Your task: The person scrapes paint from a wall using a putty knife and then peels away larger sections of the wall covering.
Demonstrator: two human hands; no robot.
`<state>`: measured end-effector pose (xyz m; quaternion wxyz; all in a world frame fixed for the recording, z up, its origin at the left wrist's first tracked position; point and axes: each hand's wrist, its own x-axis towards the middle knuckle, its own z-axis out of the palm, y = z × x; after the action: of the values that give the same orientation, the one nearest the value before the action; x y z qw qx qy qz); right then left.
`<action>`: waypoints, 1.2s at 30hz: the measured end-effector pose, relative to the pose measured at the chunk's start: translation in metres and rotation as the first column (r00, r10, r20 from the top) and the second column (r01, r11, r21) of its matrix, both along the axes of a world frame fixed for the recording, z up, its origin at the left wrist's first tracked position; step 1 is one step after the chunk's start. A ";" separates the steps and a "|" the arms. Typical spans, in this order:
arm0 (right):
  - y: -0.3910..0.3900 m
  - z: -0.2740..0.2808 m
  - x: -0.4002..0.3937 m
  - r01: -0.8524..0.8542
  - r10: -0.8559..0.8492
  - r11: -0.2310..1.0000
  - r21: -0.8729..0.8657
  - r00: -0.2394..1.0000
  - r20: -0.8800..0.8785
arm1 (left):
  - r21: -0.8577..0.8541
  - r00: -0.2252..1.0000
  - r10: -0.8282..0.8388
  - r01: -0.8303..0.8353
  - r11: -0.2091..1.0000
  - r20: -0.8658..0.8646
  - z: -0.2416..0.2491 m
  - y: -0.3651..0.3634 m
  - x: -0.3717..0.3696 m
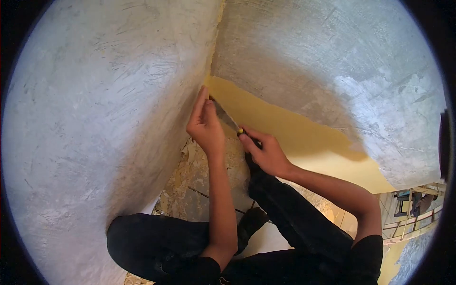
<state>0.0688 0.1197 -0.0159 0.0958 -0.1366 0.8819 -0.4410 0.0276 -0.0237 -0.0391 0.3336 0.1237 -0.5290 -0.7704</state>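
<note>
My right hand (pixel 267 154) is closed round the black and yellow handle of a scraper (pixel 229 115). Its long metal blade slants up and left across the yellow wall covering (pixel 275 116), toward the corner. Beside the blade's far end is my left hand (pixel 206 124), with fingers stretched upward along the corner and the thumb close to them. The fingertips are right at the yellow strip where the two walls meet. The covering's upper edge slopes down to the right from the corner, with bare grey plaster (pixel 304 71) above it.
A scuffed grey wall (pixel 95 95) rises on the left. Flakes and scraps of debris (pixel 190 173) litter the floor in the corner, around my bent legs (pixel 294 209) in dark trousers. At the lower right stands a light wooden frame (pixel 413 230) with slats.
</note>
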 end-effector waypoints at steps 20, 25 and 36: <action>0.115 0.050 0.059 -0.069 0.060 0.997 0.043 0.984 0.168 | -0.049 0.994 -0.106 0.108 0.993 0.040 0.016 0.029 0.014; 0.126 0.091 0.050 0.129 -0.125 0.992 0.003 0.959 0.254 | -0.152 0.987 -0.146 0.135 0.979 -0.063 0.018 0.071 0.023; 0.124 0.144 0.063 0.242 -0.246 0.944 0.222 0.969 -0.010 | -0.492 0.908 -0.356 0.213 0.844 -0.219 0.030 0.156 0.073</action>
<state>0.1318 0.2436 0.1279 0.0630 -0.0106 0.9347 -0.3495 0.1007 0.1324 -0.0091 0.3105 -0.1581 -0.6506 -0.6748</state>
